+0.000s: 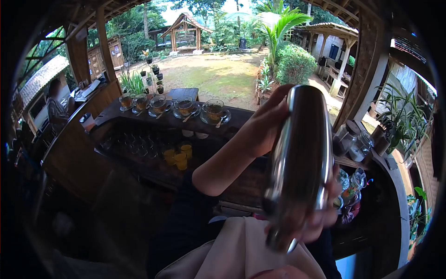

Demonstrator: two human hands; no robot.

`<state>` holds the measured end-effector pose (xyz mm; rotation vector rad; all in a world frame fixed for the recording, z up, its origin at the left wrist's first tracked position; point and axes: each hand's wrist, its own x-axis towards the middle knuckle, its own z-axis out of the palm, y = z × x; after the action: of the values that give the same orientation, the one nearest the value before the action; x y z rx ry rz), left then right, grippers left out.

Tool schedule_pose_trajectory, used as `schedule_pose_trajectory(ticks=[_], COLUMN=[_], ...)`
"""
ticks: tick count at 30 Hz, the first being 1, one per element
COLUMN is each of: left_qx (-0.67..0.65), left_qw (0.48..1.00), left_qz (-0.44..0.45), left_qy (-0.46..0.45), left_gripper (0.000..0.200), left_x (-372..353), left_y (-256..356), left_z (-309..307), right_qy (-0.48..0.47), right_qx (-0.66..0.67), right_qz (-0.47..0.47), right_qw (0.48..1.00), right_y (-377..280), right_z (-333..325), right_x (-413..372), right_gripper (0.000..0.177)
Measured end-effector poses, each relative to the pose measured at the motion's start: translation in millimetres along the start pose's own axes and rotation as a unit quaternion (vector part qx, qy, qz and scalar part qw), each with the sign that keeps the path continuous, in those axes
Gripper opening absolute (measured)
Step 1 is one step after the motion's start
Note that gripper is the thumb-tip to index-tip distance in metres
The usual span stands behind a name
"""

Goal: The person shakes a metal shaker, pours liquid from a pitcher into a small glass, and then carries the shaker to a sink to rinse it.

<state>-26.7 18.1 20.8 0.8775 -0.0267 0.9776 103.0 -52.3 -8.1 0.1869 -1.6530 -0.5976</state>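
The shaker (306,149) is raised in front of your chest, above the near side of the desk (239,116) and tilted, its broad shiny body between your two hands. Your left hand (269,123) has its fingers curled against the upper end; your right hand (318,221) is closed around the lower end, though blur hides exactly how its fingers sit. Both touch the metal, so the shaker lies within your grip rather than beside it. The smooth, rounded wall could slide through your fingers, likely if your palms are damp or one hand eases off first. If its parts are joined loosely, a joint could open and spill what may be inside; you can't see from here how well it is sealed. A wide swing to the right could bring it against the jars (357,149) or the pitcher (358,177); a forward slip could reach the cups (213,109) on their saucers.
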Motion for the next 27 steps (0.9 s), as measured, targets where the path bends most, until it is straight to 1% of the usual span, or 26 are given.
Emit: schedule_pose_trajectory(ticks=[1, 2, 3, 4, 5, 6, 7, 8, 9, 10, 11, 12, 13, 14, 15, 16, 17, 18, 20, 21, 22, 23, 24, 25, 26, 27], left_qx=[0.047, 0.095, 0.098, 0.078, 0.055, 0.037, 0.038, 0.147, 0.251, -0.118, -0.120, -0.131, -0.140, -0.105, 0.047, 0.091, 0.135, 0.135, 0.112, 0.010, -0.028, -0.066, 0.017, 0.099, -0.102, -0.153], left_qw=[0.975, 0.901, 0.900, 0.940, 0.970, 0.991, 0.995, 0.989, 0.962, 0.982, 0.982, 0.991, 0.982, 0.988, 0.993, 0.965, 0.914, 0.913, 0.942, 0.989, 0.997, 0.998, 0.994, 0.970, 0.968, 0.975], left_qz=[0.154, 0.299, 0.301, 0.221, 0.141, 0.054, 0.035, 0.009, -0.017, -0.047, -0.036, -0.026, -0.020, -0.052, 0.071, 0.165, 0.258, 0.259, 0.206, 0.099, 0.039, -0.021, -0.014, -0.010, -0.030, 0.015], left_qy=[-0.153, -0.299, -0.300, -0.248, -0.192, -0.113, -0.087, 0.008, 0.105, 0.138, 0.139, 0.007, -0.123, -0.105, -0.077, -0.182, -0.283, -0.284, -0.240, -0.109, -0.061, -0.012, 0.105, 0.220, 0.226, 0.162], left_gripper=[0.041, 0.041, 0.041, 0.042, 0.043, 0.043, 0.036, 0.035, 0.035, 0.033, 0.033, 0.033, 0.032, 0.032, 0.039, 0.043, 0.048, 0.048, 0.046, 0.035, 0.029, 0.029, 0.030, 0.033, 0.032, 0.033], left_x=[-4, -7, -6, -3, 1, 16, 18, 29, 41, 44, 29, 4, -22, -46, -56, -70, -83, -90, -104, -108, -111, -117, -126, -137, -155, -170], left_y=[-1, 1, 6, 12, 19, 29, 33, 32, 29, 28, 38, 52, 65, 82, 80, 81, 90, 101, 121, 129, 143, 153, 155, 154, 161, 171], left_z=[-2, -4, -11, -25, -40, -60, -79, -111, -140, -155, -150, -131, -113, -99, -104, -107, -109, -118, -149, -177, -195, -208, -216, -223, -212, -186], right_qy=[0.069, 0.114, 0.133, 0.120, 0.030, -0.036, 0.025, -0.013, 0.039, 0.026, 0.014, -0.032, -0.077, -0.076, -0.072, -0.051, -0.030, -0.030, -0.062, -0.136, -0.173, -0.216, -0.183, -0.180, -0.165, -0.148], right_qx=[0.010, 0.018, 0.015, 0.009, -0.015, -0.038, -0.045, -0.085, 0.060, 0.044, 0.029, -0.002, -0.037, 0.001, 0.036, 0.040, 0.045, 0.045, 0.118, 0.108, 0.119, 0.082, 0.123, 0.126, 0.124, 0.120], right_qz=[-0.093, -0.152, -0.158, -0.119, -0.014, 0.084, 0.075, 0.273, 0.489, 0.457, 0.421, 0.325, 0.231, 0.131, 0.029, -0.093, -0.215, -0.215, -0.173, -0.070, 0.015, 0.129, 0.309, 0.316, 0.310, 0.299], right_qw=[0.993, 0.982, 0.978, 0.986, 0.999, 0.995, 0.996, 0.958, 0.869, 0.888, 0.907, 0.945, 0.969, 0.989, 0.996, 0.994, 0.975, 0.975, 0.976, 0.982, 0.978, 0.964, 0.925, 0.923, 0.928, 0.935], right_y=[-1, 1, 4, 9, 8, 19, 48, 59, 67, 66, 64, 48, 23, 4, -10, -22, -26, -23, -14, -3, 17, 34, 39, 30, 24, 20], right_z=[18, 34, 44, 47, 34, 38, 65, 71, 85, 92, 97, 105, 113, 122, 131, 142, 154, 165, 191, 201, 221, 241, 264, 273, 281, 288], right_x=[-4, -4, -7, -9, -15, -20, -20, -32, -32, -28, -22, -2, 18, 24, 26, 23, 20, 17, 9, 5, 2, -13, -16, -14, -6, 4], right_gripper=[0.046, 0.045, 0.044, 0.044, 0.043, 0.042, 0.042, 0.044, 0.045, 0.042, 0.039, 0.042, 0.046, 0.043, 0.040, 0.040, 0.040, 0.040, 0.035, 0.024, 0.026, 0.034, 0.041, 0.041, 0.040, 0.039])
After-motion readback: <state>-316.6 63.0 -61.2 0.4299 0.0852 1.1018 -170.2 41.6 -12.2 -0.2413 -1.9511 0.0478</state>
